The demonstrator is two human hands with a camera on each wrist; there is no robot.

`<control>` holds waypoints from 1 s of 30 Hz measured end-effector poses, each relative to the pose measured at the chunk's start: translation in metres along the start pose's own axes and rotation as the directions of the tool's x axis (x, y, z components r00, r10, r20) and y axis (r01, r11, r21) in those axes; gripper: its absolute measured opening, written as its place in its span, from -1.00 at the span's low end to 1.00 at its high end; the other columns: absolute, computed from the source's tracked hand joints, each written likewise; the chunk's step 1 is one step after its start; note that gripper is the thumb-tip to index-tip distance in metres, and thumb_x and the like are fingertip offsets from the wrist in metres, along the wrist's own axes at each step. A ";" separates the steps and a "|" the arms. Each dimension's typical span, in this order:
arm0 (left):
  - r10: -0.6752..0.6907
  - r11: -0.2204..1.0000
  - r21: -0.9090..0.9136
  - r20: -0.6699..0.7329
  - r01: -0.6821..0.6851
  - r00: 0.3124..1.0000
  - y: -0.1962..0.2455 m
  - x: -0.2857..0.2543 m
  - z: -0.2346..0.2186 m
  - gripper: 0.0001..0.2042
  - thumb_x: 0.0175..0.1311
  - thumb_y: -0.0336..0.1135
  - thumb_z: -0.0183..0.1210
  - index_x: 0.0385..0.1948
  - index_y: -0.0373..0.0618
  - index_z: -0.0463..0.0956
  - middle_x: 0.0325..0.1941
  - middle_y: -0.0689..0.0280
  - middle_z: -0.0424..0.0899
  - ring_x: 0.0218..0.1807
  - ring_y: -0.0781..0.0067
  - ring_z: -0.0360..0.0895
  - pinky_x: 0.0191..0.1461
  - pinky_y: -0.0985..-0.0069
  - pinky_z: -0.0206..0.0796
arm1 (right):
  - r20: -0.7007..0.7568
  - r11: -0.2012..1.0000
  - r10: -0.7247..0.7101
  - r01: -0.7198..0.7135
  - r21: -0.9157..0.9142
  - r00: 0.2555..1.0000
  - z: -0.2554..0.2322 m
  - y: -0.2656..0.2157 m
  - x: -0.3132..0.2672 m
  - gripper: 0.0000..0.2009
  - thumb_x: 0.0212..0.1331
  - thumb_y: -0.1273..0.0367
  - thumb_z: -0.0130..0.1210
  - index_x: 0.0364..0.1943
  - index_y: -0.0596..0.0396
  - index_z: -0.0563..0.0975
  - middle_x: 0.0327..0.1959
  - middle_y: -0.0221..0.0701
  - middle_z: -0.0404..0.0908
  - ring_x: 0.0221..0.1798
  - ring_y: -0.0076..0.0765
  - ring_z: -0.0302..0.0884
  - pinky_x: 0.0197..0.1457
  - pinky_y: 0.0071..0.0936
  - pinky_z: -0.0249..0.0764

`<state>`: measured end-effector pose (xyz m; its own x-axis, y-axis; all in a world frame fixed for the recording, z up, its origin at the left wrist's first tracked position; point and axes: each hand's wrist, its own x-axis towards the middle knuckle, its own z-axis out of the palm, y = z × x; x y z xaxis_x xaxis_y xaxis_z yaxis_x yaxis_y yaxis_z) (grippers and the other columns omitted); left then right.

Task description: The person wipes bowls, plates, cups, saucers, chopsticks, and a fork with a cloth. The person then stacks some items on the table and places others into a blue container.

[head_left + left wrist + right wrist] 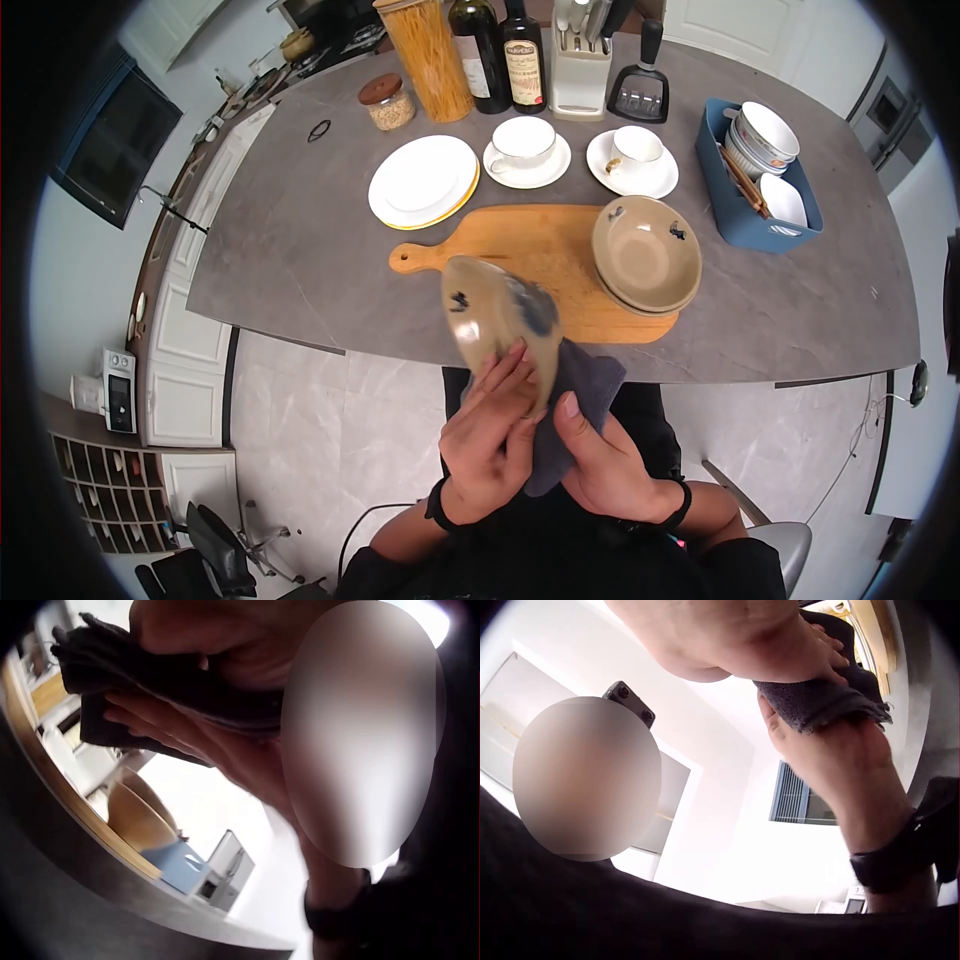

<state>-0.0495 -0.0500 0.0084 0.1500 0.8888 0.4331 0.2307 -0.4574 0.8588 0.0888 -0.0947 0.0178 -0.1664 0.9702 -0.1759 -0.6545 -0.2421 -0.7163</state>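
Observation:
A beige bowl (475, 315) with dark blue painted marks is tilted on its side over the table's front edge, its outer side facing up. My left hand (490, 435) grips it near the rim, fingers laid along the outside. A dark grey cloth (595, 375) bunches against the bowl, and my right hand (612, 465) holds it with the thumb on top. In the right wrist view the cloth (810, 705) lies between the two hands. Beyond them, a wooden cutting board (530, 235) bears stacked matching bowls (648, 255) at its right end.
White plates (422, 182) and two cups on saucers (527, 150) stand behind the board. At right is a blue bin (740, 215) with bowls and chopsticks. Along the back stand a pasta jar (428, 60), dark bottles (523, 65) and a knife block (580, 80).

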 end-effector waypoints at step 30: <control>-0.327 0.566 -0.736 0.214 0.372 0.921 -0.062 0.003 -0.054 -0.12 0.32 0.40 0.09 0.46 -0.13 0.15 0.45 0.15 0.36 0.42 0.12 0.40 0.43 0.06 0.37 | 0.016 0.973 0.143 -0.137 -0.185 0.990 -0.017 -0.081 -0.013 -0.59 0.58 0.35 -0.10 0.38 0.28 0.35 0.27 -0.24 0.56 0.32 -0.36 0.49 0.39 -0.34 0.40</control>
<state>-0.1152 -0.0175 -0.0284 0.2680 0.9616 0.0594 -0.5209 0.0928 0.8485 0.1561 -0.0880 0.0666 -0.2696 0.9256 -0.2656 -0.4776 -0.3680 -0.7978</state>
